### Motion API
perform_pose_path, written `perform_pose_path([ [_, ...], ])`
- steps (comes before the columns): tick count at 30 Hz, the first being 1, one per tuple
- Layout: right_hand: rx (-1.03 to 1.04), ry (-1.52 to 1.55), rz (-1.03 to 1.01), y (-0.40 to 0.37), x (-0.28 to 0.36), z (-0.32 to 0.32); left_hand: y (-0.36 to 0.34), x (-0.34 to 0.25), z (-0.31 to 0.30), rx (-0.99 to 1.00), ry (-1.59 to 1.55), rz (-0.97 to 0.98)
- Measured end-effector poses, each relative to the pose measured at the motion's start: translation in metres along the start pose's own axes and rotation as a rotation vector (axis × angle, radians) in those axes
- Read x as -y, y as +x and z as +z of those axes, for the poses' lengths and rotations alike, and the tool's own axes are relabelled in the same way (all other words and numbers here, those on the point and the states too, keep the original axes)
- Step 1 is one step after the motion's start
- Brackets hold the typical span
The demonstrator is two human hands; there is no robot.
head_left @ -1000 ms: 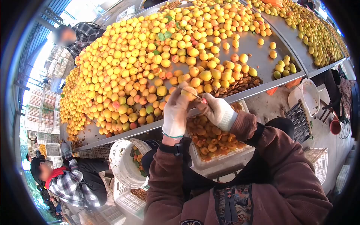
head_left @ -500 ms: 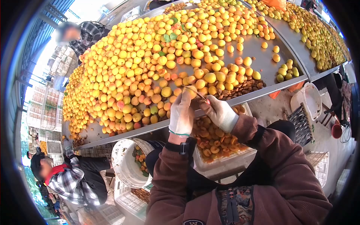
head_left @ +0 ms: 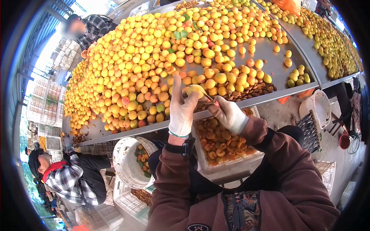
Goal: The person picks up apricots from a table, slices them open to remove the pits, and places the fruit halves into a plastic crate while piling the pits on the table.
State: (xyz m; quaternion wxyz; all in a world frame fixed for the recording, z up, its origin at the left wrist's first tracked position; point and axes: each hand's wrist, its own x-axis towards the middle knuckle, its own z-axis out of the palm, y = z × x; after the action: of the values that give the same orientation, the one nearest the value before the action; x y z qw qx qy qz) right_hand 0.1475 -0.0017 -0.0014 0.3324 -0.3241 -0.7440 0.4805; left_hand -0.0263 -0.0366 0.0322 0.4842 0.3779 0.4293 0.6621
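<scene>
My left hand [head_left: 181,109], in a white glove, holds a yellow apricot [head_left: 195,90] by its thumb; the index finger points up and away from the fruit. My right hand [head_left: 228,114], also gloved, is closed round the reddish handle of a small knife [head_left: 209,97]. The thin blade reaches left to the apricot and touches it or lies just against it; its tip is hidden. Both hands are over the near edge of a metal table [head_left: 266,57] heaped with apricots. Below them stands a crate of halved apricots [head_left: 221,144].
Brown apricot stones [head_left: 254,91] lie along the table's near edge. A white bucket [head_left: 125,158] with fruit and leaves stands left of my knees. One person [head_left: 73,175] sits at left, another [head_left: 92,29] stands beyond the table. At right is another white bucket [head_left: 320,106].
The left index finger has lifted and stretched upward, away from the apricot. The knife blade, earlier across the fruit, now shows less of its length. The view has shifted slightly.
</scene>
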Motion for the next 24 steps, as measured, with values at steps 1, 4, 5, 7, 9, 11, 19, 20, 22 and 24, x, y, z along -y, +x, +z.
perform_pose_path([
  [1, 0.048, -0.047, 0.014, 0.002, 0.002, -0.004, 0.0, -0.004, 0.0, -0.004, -0.002, -0.002],
  [4, 0.084, -0.048, 0.013, 0.003, 0.004, -0.006, -0.002, -0.009, 0.001, 0.007, 0.384, 0.031],
  [5, 0.089, -0.047, 0.019, 0.002, 0.003, -0.007, -0.002, -0.007, 0.0, 0.0, 0.516, 0.163],
  [7, 0.11, -0.041, -0.031, 0.004, 0.005, -0.01, -0.003, -0.006, -0.002, -0.008, 0.648, 0.296],
  [9, 0.168, -0.083, 0.042, 0.001, 0.017, -0.018, -0.007, -0.009, -0.005, 0.058, 0.762, 0.285],
  [11, 0.201, -0.105, 0.041, 0.0, 0.02, -0.022, -0.009, -0.014, -0.004, 0.059, 0.786, 0.28],
  [19, 0.1, -0.048, -0.002, -0.003, 0.003, -0.003, -0.011, -0.016, 0.007, 0.006, 0.692, 0.181],
  [20, 0.04, -0.021, 0.01, -0.006, 0.007, 0.003, -0.008, -0.007, 0.013, -0.056, 0.39, 0.139],
  [22, -0.04, 0.029, 0.08, -0.006, 0.009, 0.014, -0.004, 0.01, 0.013, -0.164, -0.031, -0.041],
  [24, -0.049, -0.033, 0.1, -0.004, 0.003, 0.012, -0.003, 0.019, 0.011, -0.103, -0.07, -0.052],
])
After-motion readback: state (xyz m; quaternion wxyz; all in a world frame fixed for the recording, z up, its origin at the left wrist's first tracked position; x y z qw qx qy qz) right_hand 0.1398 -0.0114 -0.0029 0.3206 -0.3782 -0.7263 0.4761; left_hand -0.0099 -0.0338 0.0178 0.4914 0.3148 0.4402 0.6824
